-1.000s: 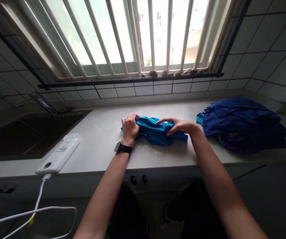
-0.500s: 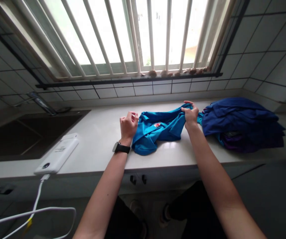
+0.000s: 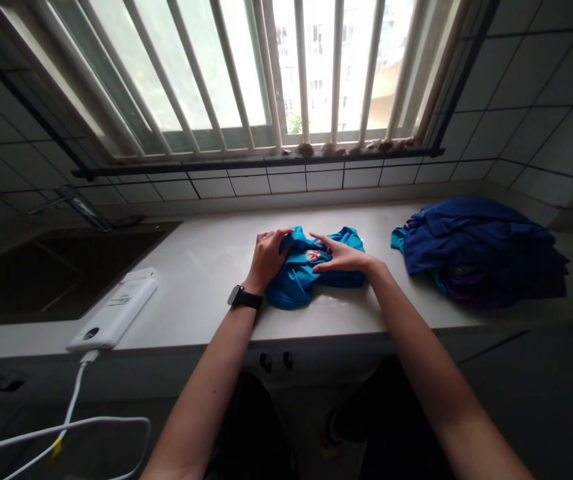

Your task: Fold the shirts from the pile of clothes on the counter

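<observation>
Crumpled blue cloth garment, mid-frame, seems being arranged by your left hand, grip unclear, and spread-fingered right hand, which probably must pinch next.

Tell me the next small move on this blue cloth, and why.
Perhaps ease the right hand rightward to flatten the blue cloth: it lies rumpled on the counter, the left hand is at its left side, and the right thumb and fingers are parted over its creases.
</observation>
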### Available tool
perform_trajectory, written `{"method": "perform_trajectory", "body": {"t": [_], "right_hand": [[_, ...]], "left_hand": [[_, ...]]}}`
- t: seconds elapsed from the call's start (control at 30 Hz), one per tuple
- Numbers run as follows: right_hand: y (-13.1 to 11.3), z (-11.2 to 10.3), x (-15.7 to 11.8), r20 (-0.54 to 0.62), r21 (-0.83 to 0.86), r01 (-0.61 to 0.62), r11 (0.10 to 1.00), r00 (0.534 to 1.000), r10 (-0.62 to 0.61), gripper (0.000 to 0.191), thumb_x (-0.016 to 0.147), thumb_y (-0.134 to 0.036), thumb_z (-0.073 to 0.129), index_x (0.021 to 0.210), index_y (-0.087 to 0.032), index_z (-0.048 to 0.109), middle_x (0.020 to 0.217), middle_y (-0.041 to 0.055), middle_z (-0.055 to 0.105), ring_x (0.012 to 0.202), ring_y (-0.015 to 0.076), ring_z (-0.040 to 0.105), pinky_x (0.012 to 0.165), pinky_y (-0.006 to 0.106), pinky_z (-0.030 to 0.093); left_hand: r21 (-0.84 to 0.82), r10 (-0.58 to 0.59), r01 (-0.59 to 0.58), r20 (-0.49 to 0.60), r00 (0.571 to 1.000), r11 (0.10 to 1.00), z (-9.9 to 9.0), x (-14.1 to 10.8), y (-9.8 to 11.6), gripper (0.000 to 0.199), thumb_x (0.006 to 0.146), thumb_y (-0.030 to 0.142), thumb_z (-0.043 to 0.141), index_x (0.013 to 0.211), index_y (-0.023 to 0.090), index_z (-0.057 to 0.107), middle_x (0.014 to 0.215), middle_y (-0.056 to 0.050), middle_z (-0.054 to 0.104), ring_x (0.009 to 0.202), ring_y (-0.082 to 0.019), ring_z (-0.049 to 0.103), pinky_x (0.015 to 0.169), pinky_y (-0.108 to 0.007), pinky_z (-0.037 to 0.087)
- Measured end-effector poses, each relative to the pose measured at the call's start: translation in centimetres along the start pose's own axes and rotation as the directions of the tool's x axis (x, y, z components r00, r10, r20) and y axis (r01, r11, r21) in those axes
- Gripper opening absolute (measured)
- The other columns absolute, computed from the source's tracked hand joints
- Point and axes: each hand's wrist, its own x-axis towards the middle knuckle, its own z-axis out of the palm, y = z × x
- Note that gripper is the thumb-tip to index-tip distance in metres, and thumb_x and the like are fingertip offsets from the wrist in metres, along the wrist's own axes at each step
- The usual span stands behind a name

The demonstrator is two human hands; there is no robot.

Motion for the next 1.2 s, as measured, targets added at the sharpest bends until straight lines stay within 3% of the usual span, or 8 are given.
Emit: {"method": "perform_trajectory", "body": {"t": [0.13,0.23,0.37,0.5,0.63,0.77,1.03,1.2], "right_hand": [[-1.0,-0.5,0.1,0.283,0.013,-0.105,0.994,0.954,0.097,0.044,0.071,-0.051,0.084,0.101,-0.019,0.078,0.099,0.0033,0.077,0.095,0.025,0.068,0.087,0.034,0.056],[-1.7,-1.4,0.1,0.132,0.159,-0.089,0.983,0.989,0.068,0.033,0.072,-0.047,0.081,0.087,-0.018,0.075,0.086,0.0008,0.074,0.086,0.023,0.067,0.082,0.033,0.055],[-2.2,-1.8,-0.6,-0.201,0.407,0.007,0.913,0.976,0.083,0.035,0.071,-0.045,0.081,0.095,-0.022,0.073,0.088,0.0008,0.073,0.085,0.0218,0.067,0.079,0.032,0.056],[-2.2,-1.6,-1.2,0.01,0.526,-0.092,0.846,0.995,0.102,0.053,0.074,-0.075,0.072,0.081,-0.023,0.065,0.066,0.0006,0.063,0.058,0.0174,0.059,0.054,0.029,0.051],[-1.1,-1.6,-0.3,-0.243,0.39,-0.118,0.913,0.944,0.225,0.061,0.077,-0.082,0.065,0.077,-0.021,0.062,0.061,-0.0012,0.056,0.049,0.0115,0.046,0.043,0.024,0.035],[-0.4,-2.1,0.4,-0.65,0.252,-0.088,0.964,0.723,0.235,0.058,0.073,-0.068,0.076,0.105,-0.021,0.067,0.099,0.0074,0.07,0.067,0.0136,0.054,0.05,0.023,0.04],[-3.2,-1.0,-0.9,-0.067,0.245,0.115,0.963,0.993,-0.101,0.061,0.06,-0.045,0.091,0.114,-0.024,0.075,0.108,0.0044,0.075,0.083,0.0181,0.063,0.072,0.028,0.052],[-1.4,-1.1,0.3,-0.413,0.206,0.001,0.979,0.906,0.086,0.026,0.075,-0.041,0.072,0.089,-0.019,0.073,0.086,0.0038,0.072,0.079,0.0207,0.066,0.072,0.031,0.053]], "left_hand": [[-0.036,0.01,-0.016,-0.147,0.989,0.999,0.1,-0.1,0.2,0.023,0.1,0.027,0.056,0.123,0.023,0.058,0.11,-0.007,0.078,0.106,-0.024,0.071,0.105,-0.043,0.044],[-0.085,-0.068,0.057,-0.138,0.988,0.995,0.1,-0.1,0.4,0.032,0.097,0.037,0.061,0.125,0.022,0.055,0.111,-0.008,0.076,0.104,-0.024,0.072,0.106,-0.044,0.045],[-0.201,-0.138,0.171,0.167,0.976,0.965,-0.4,-0.2,0.5,0.059,0.088,0.055,0.067,0.136,0.023,0.053,0.117,-0.009,0.076,0.104,-0.027,0.073,0.094,-0.041,0.054],[-0.211,0.0,0.096,0.413,0.911,0.973,-0.5,-0.3,0.8,0.04,0.083,0.043,0.071,0.119,0.025,0.066,0.108,-0.007,0.078,0.095,-0.027,0.073,0.084,-0.036,0.056],[-0.143,0.048,-0.015,0.232,0.972,0.99,-0.1,-0.2,1.0,0.03,0.086,0.023,0.065,0.116,0.022,0.067,0.108,-0.008,0.077,0.101,-0.026,0.072,0.098,-0.038,0.051],[-0.079,0.066,-0.06,0.081,0.995,0.995,-0.2,-0.2,0.8,0.029,0.092,0.019,0.058,0.119,0.022,0.067,0.113,-0.01,0.074,0.109,-0.026,0.068,0.099,-0.039,0.047],[-0.018,0.055,-0.053,0.085,0.995,0.998,-0.5,-0.4,1.3,0.042,0.085,0.016,0.063,0.126,0.024,0.065,0.11,-0.008,0.068,0.105,-0.027,0.065,0.1,-0.043,0.046],[-0.095,-0.067,0.044,-0.255,0.965,0.994,-0.2,-0.2,1.3,0.037,0.093,0.015,0.054,0.129,0.022,0.054,0.109,-0.009,0.065,0.103,-0.024,0.065,0.095,-0.042,0.052]]}}
